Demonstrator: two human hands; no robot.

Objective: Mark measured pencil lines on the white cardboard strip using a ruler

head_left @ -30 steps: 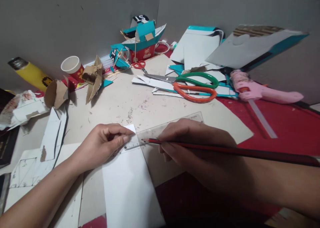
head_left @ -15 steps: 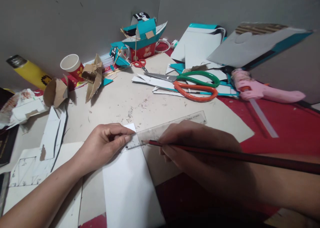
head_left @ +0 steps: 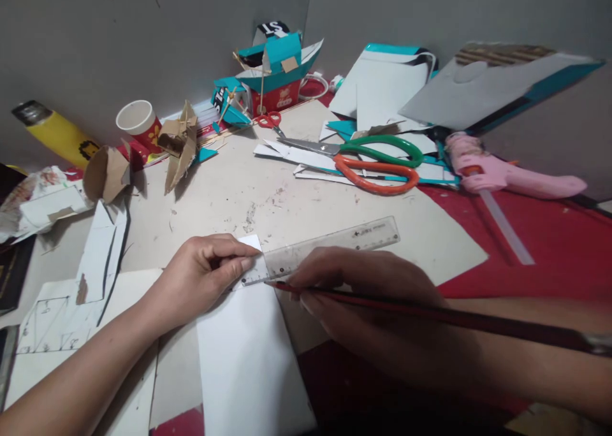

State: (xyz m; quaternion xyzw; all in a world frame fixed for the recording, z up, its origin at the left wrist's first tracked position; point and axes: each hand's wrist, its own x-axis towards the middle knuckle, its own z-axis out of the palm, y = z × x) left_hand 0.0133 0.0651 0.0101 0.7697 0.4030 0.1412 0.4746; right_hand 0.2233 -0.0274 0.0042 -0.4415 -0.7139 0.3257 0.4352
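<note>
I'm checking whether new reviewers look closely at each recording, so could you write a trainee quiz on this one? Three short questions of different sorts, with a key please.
1. Fill in: the pencil is held in the person's ____.

2. True or false: the ruler lies wholly off the white paper.

3. Choose one. The large scissors are:
A. red-handled
B. green-and-orange-handled
C. pink-handled

Key
1. Right hand.
2. False; one end of the ruler overlaps the white paper.
3. B.
</note>
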